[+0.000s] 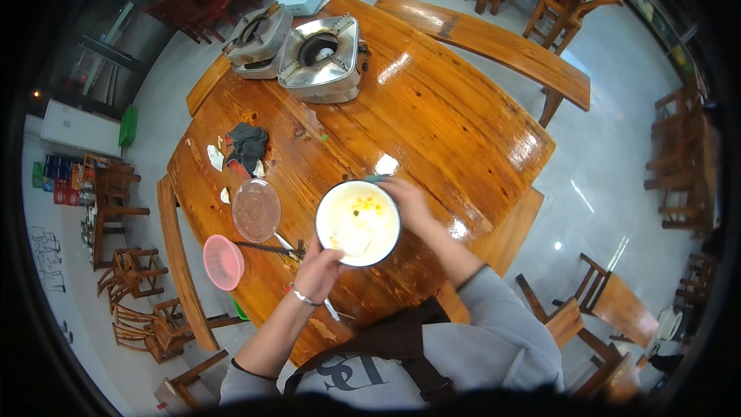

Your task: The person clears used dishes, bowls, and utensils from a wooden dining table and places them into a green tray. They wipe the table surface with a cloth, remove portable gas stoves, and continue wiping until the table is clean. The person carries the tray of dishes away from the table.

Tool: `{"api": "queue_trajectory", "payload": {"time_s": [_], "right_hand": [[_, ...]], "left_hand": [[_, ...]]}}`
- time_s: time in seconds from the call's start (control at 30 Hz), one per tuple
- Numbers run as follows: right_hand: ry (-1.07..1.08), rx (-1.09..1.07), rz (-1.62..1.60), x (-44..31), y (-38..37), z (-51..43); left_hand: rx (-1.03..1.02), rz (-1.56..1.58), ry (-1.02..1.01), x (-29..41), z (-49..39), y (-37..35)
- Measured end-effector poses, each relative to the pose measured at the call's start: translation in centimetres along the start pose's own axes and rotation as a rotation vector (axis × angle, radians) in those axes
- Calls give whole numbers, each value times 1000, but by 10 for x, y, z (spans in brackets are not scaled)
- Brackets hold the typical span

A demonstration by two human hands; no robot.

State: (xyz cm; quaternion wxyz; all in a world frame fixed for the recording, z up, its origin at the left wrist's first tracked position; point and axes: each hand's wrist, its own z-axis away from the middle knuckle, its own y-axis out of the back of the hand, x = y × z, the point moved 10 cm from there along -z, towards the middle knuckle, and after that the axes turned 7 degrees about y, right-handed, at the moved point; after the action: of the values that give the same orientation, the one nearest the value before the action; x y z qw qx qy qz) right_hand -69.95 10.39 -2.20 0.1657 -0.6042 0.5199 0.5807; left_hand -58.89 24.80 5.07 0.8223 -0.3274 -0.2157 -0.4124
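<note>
A white enamel-look bowl (358, 223) with a dark rim is held over the table, its inside turned up toward me. Orange and yellow food residue and a dark speck cling to its inner wall. My left hand (320, 272) grips the lower left rim, thumb over the edge. Around the upper right side is my right hand (407, 201), its fingers partly hidden behind the bowl. Something green (379, 178) shows by those fingers; I cannot tell whether it is a cloth. Left of the bowl lie a clear plastic lid (256, 210), dark chopsticks (263, 248) and a pink plastic basket (223, 262).
Two portable gas stoves (321, 58) (260, 35) and a light blue box (301, 0) stand at the table's far end. A dark crumpled cloth (248, 143) lies among crumpled tissues (215, 157). Wooden benches (492, 46) (182, 266) flank the wooden table (440, 127).
</note>
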Motion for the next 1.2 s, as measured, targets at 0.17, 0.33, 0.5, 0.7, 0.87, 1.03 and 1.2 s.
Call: {"api": "queue_trajectory", "payload": {"time_s": [0.17, 0.33, 0.5, 0.7, 0.87, 1.03, 1.2], "right_hand": [[-122, 402, 437, 76, 173, 40], [-177, 301, 768, 113, 161, -39], [70, 198, 678, 85, 50, -146], [205, -88, 432, 16, -127, -138], [288, -22, 120, -9, -122, -130], [99, 41, 142, 19, 19, -105], [211, -71, 885, 45, -15, -89]], "left_hand": [[-57, 44, 137, -26, -25, -12], [-1, 142, 145, -60, -17, 22], [190, 295, 148, -104, -1, 75], [261, 453, 135, -146, 13, 106], [215, 436, 157, -174, 14, 120], [155, 458, 151, -186, 12, 116], [25, 445, 158, -199, 9, 110]]}}
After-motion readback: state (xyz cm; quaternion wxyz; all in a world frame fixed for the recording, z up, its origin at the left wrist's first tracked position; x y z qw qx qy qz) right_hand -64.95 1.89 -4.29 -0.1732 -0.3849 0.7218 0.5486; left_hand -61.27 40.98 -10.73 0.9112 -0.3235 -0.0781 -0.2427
